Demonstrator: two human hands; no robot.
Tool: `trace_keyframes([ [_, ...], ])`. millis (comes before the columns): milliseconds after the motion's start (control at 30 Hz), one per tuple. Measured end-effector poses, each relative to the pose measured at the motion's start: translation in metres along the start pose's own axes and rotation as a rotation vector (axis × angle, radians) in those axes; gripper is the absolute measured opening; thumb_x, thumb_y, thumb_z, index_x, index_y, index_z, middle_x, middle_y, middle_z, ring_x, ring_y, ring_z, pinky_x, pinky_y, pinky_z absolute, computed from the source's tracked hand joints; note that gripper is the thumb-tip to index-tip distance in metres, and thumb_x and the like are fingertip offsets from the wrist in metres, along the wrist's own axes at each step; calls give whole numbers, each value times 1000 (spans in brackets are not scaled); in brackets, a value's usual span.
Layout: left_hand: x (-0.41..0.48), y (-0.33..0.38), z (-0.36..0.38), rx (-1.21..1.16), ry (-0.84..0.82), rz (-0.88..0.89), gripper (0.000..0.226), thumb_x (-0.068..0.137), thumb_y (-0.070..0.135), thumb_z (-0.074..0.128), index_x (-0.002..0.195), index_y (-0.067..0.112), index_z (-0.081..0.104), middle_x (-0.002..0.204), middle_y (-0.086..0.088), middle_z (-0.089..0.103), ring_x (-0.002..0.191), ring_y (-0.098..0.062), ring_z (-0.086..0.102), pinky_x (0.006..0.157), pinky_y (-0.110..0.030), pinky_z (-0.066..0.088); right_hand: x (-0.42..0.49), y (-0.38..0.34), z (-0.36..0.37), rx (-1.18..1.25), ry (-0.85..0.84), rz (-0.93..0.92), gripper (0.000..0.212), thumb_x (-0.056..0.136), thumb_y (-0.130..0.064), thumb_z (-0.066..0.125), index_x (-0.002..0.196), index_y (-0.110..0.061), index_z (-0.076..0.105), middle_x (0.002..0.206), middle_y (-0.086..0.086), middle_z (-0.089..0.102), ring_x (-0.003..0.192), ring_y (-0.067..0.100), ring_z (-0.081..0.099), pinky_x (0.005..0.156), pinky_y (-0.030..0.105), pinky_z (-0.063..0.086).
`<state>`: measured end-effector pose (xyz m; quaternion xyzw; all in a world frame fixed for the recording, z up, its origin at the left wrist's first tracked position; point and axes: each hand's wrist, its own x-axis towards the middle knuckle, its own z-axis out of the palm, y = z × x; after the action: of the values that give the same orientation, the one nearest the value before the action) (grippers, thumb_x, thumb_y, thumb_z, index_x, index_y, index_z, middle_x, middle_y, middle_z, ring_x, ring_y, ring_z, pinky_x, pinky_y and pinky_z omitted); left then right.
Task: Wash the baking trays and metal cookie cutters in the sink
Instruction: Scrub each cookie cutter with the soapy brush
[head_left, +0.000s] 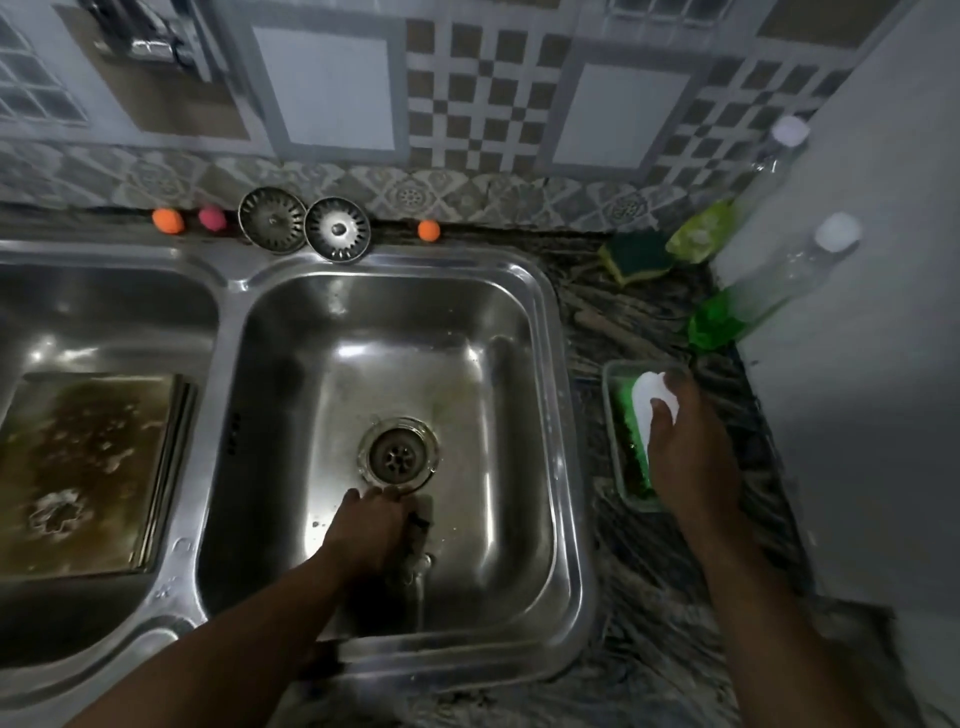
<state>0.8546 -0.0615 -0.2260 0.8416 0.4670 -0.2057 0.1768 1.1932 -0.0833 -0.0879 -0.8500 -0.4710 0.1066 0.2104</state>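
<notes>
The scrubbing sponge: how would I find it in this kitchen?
Start at the right sink basin, then look past its far right corner onto the dark countertop. The sponge lies there by the tiled wall. Unlike the green bottle beside it, it is flat, dark green over yellow.

Body parts in view: the left hand (371, 525) with the left forearm (249, 618), and the right hand (691, 447) with the right forearm (779, 613). Both hands are bare, and both forearms are uncovered from the wrist to the picture's edge. Dim light and blur hide finer detail such as the nails.
</notes>
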Motion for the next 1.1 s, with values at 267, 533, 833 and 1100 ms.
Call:
trace_keyframes([
  [267, -13, -4, -38, -373, 259, -76, 50, 76, 57, 54, 122, 37, 54, 113, 8, 68, 100, -20, 66, 81, -34, 44, -6, -6, -19, 1, 92, -14, 37, 101, -32, 43, 136, -20, 50, 131, 15, 58, 115, 35, 55, 90, 41, 46],
  [533, -41, -7, -101, -1413, 392, -168, 32, 79, 0, 77, 96, 27, 70, 86, 8, 75, 82, -13, 71, 71, -20, 56, -14, -23, -44, 122, 195, -59, 42, 99, -36, 40, 134, -15, 51, 131, 17, 58, 115, 37, 55, 93, 44, 45],
  [833, -63, -10, -156, -2151, 37, 163, 52, 85, -2, 63, 132, 18, 58, 111, -16, 69, 86, -26, 69, 80, -52, 57, -59, -151, -42, 595, 68, -335, 25, 98, -20, 54, 121, -15, 61, 118, -4, 63, 107, 12, 60, 89, 23, 43],
  [1100, -65, -3, -183, -2095, -3, 311, 50, 86, -1, 59, 135, 6, 55, 128, -28, 59, 91, -33, 70, 65, -38, 59, -63, -198, -7, 507, 14, -480, 35, 98, -25, 51, 132, -21, 59, 126, 0, 65, 114, 8, 59, 94, 16, 41],
])
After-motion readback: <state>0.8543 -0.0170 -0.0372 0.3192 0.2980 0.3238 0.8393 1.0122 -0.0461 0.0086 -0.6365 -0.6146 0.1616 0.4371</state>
